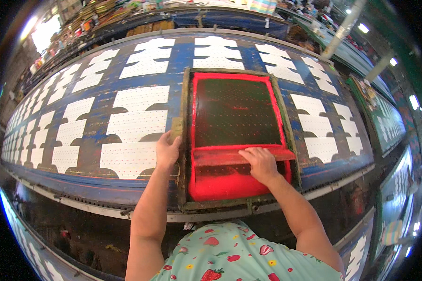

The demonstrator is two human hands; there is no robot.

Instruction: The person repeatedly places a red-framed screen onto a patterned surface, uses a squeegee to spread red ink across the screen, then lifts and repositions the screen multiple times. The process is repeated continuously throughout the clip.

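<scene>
A screen printing frame (186,98) lies on the long blue print table, its dark mesh (237,112) bordered in bright red ink (227,187). My right hand (260,164) is closed over the top edge of a wide red-stained squeegee (215,155), which spans the mesh in its lower part. Red ink is pooled on the near side of the blade. At the frame's left side, my left hand (168,149) grips a small wooden block (177,127) fixed to the frame; its fingers are partly hidden.
White cut fabric pieces (136,122) with small dots lie in rows on the blue table (98,100), left, right and beyond the frame. A metal rail (103,206) edges the near side. Cluttered shelving (150,28) stands behind; more print tables (389,122) are at right.
</scene>
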